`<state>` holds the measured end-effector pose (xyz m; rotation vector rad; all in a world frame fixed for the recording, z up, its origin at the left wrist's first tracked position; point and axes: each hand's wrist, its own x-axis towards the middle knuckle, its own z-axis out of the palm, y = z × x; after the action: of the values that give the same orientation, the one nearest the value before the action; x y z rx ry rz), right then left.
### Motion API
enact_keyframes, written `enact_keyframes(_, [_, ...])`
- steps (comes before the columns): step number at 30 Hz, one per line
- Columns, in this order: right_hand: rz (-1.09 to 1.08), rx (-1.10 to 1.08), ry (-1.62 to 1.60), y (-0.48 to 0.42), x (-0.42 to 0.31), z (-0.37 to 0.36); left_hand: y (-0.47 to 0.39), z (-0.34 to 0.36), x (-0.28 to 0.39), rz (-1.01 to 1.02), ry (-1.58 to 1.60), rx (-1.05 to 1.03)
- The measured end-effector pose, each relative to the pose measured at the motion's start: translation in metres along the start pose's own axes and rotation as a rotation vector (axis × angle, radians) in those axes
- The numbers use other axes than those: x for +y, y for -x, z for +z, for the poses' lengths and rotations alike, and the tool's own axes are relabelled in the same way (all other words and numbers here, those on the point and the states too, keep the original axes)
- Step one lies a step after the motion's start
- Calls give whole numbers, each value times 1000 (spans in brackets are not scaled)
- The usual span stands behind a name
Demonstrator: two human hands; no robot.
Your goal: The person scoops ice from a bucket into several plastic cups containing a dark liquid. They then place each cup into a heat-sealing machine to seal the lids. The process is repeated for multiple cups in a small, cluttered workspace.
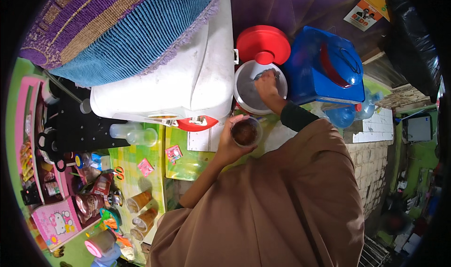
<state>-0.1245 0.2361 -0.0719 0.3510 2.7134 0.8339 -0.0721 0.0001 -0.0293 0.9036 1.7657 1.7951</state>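
A clear plastic cup (256, 128) holding a dark brown drink (244, 132) is gripped in my left hand (227, 147), with its open top towards me. My right hand (266, 84) reaches into a round white tub (243, 87) just beyond the cup. Its fingers are curled beside something small and greyish, too unclear to name. Behind the tub's opening stands its round red lid (262, 43).
A white cooler box (162, 91) with a ribbed blue and purple cloth (148, 38) on it stands left. Right of the tub is a blue box-shaped container (310, 66). Several filled cups (139, 202), orange-handled scissors (119, 173) and pink sachets (146, 167) lie lower left.
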Motion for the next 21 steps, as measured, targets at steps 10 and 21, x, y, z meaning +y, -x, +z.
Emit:
enact_keyframes(10, [-158, -3, -425, 7, -10, 3, -4, -10, -10, -9, -123, -10])
enact_keyframes(21, [-181, 84, -693, 3, 51, 3, -6, 6, -19, -65, -239, 101])
